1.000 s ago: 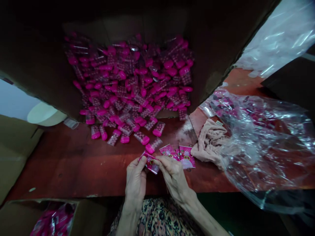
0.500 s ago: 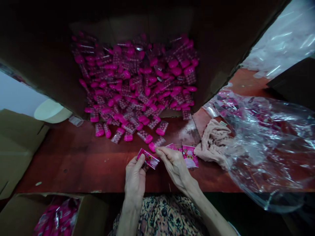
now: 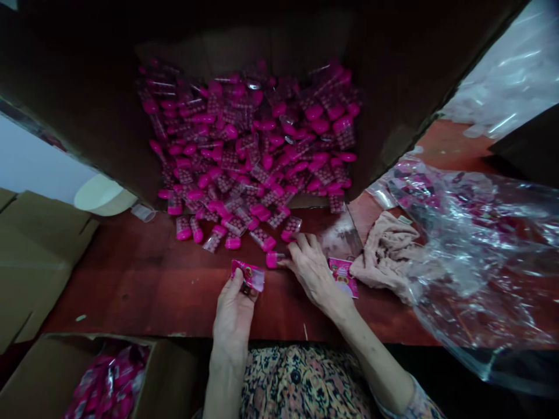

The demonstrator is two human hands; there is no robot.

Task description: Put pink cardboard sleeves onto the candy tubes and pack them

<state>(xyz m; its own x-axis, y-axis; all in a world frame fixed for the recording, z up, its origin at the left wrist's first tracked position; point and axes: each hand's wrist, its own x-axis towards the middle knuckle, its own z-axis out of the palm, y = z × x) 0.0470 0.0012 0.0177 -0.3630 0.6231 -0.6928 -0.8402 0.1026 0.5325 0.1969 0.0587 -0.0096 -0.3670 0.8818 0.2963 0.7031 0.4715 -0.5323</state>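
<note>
My left hand (image 3: 233,314) pinches a small pink printed sleeve (image 3: 253,276) between thumb and fingers, above the near part of the table. To its right, my right hand (image 3: 313,276) reaches down with bent fingers round the clear end of a small pink-capped candy container (image 3: 272,259); its pink end points left. Other candy containers (image 3: 262,238) of this kind, clear with pink ends and small balls inside, lie just beyond. Another flat pink printed sleeve (image 3: 343,277) rests on the table, partly behind my right wrist.
A large cardboard box (image 3: 384,105) lies open toward me, with many containers heaped inside. At right are a crumpled cloth (image 3: 384,247) and a clear plastic bag (image 3: 471,279). A lower carton (image 3: 168,372) at left holds pink packets. A pale bowl (image 3: 102,196) stands behind.
My right hand has moved from beside the sleeve, forward to a candy container. My left hand has shifted slightly left with the sleeve. The view has moved a little.
</note>
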